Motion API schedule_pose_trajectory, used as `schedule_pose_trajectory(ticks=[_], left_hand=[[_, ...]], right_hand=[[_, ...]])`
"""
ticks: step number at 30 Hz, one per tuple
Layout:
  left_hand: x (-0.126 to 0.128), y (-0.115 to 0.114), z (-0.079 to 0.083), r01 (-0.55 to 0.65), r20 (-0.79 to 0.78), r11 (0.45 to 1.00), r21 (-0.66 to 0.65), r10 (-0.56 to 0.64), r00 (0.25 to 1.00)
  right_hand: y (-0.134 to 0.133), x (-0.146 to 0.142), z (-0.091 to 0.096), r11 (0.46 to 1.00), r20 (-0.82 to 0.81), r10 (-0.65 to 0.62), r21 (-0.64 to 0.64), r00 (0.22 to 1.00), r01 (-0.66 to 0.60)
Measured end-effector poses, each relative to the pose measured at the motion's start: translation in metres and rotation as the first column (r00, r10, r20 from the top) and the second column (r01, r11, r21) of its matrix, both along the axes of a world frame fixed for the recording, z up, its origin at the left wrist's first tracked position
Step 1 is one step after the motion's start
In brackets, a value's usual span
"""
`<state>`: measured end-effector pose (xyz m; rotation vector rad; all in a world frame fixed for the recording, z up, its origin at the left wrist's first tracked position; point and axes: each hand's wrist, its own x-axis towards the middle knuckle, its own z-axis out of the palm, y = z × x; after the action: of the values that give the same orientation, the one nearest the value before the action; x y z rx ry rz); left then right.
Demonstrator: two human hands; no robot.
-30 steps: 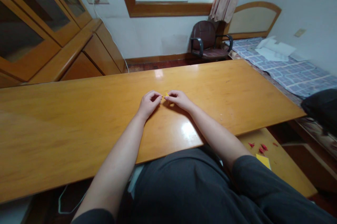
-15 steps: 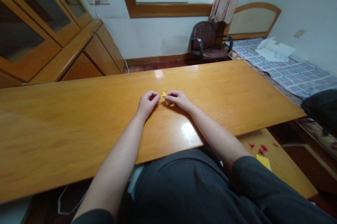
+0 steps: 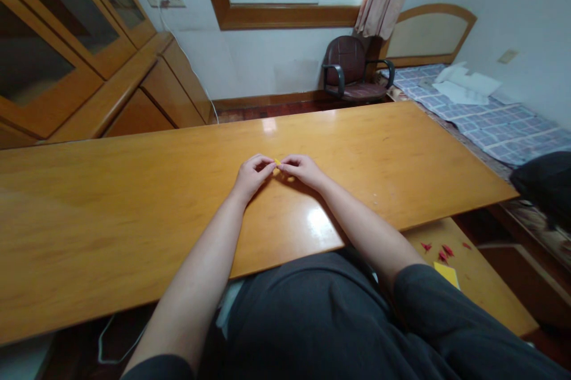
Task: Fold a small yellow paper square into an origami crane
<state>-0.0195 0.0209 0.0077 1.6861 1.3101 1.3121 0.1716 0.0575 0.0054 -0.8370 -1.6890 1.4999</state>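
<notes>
Paper, small and yellow, above the desk could tear if your left hand and right hand, both pinched on it, tug unevenly.

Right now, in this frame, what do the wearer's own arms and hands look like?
The person wears a plain dark top. Its left sleeve and right sleeve are equally dark, ending near the elbows and leaving the forearms uncovered. The left hand and right hand are ungloved; no watch or bracelet shows on either wrist.
</notes>
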Motion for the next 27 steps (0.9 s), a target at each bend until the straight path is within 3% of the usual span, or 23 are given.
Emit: schedule_pose_trajectory(ticks=[12, 16, 27], left_hand=[[0.0020, 0.0004, 0.0003, 0.029, 0.157, 0.991, -0.130, -0.008, 0.988], [0.0027, 0.0005, -0.0002, 0.032, 0.134, 0.991, -0.127, -0.015, 0.991], [0.0006, 0.0010, -0.0043, -0.053, -0.053, 0.998, -0.019, 0.052, 0.997]], right_hand=[[0.0013, -0.0017, -0.0010, 0.997, -0.016, -0.066, 0.039, 0.998, 0.067], [0.0016, -0.0019, -0.0021, 0.996, -0.017, -0.074, 0.057, 0.997, 0.075], [0.0024, -0.0045, 0.0036, 0.997, 0.008, -0.056, -0.043, 0.998, 0.056]])
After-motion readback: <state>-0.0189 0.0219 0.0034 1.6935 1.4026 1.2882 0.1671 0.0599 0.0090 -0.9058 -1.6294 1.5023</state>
